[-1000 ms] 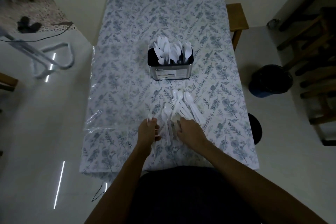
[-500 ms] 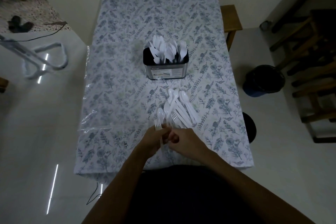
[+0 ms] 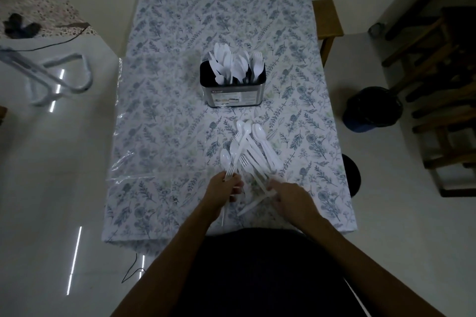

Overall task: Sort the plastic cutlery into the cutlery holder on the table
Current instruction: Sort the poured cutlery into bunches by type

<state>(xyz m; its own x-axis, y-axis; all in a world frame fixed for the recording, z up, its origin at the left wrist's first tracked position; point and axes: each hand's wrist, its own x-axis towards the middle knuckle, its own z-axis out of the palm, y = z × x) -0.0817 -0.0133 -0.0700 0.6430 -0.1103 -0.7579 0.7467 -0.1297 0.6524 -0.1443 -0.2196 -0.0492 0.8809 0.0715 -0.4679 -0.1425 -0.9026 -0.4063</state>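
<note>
A metal cutlery holder (image 3: 233,95) stands mid-table, with several white plastic knives, spoons and forks upright in it. Nearer to me lies a loose pile of white plastic cutlery (image 3: 251,148) on the floral tablecloth. My left hand (image 3: 223,189) is closed around white plastic forks (image 3: 230,172), their tines pointing away from me and the handles sticking out below the hand. My right hand (image 3: 289,197) rests at the near end of the pile, fingers on the handle of a white piece (image 3: 253,204) lying slanted; the grip itself is not clear.
The table (image 3: 159,136) runs away from me, its near edge at my body. A wooden stool (image 3: 327,18) stands at the right side, a dark bin (image 3: 372,108) and wooden chairs further right. A white metal frame lies on the floor at left.
My hands met over the near end of the pile half a second ago and have since parted. The right hand moved right onto a handle; the left still holds forks.
</note>
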